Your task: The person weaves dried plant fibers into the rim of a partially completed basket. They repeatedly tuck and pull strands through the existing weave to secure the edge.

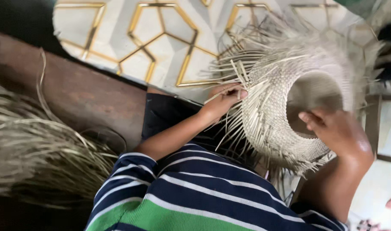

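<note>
**Two hands on a half-woven straw piece**

A round, hat-shaped piece of pale woven straw (pixel 285 107) sits in the right half of the view, held up over the person's lap with its hollow opening facing the camera. Loose strip ends bristle out from its rim on every side, thickest along the left and far edges.

The left hand (pixel 223 100) is at the left edge of the weave, fingers curled in and pinched on a few of the loose strips (pixel 240 77) where they leave the woven band. The right hand (pixel 336 130) is on the near right side of the piece, fingers hooked over the rim into the hollow, closed on the weave and holding it up; the thumb shows just at the edge of the opening.

Both forearms run up from a navy, white and green striped shirt (pixel 195 192) at the near edge. Dark cloth (pixel 165 113) covers the lap under the left forearm.

To the left, a heap of dry straw strands (pixel 37 145) lies on a worn brown wooden surface (pixel 88 94), well apart from the hands. Beyond the lap, on the far side, the floor (pixel 161 47) is white with gold-lined geometric shapes. The far right of the view is blurred and I cannot make out what stands there.
</note>
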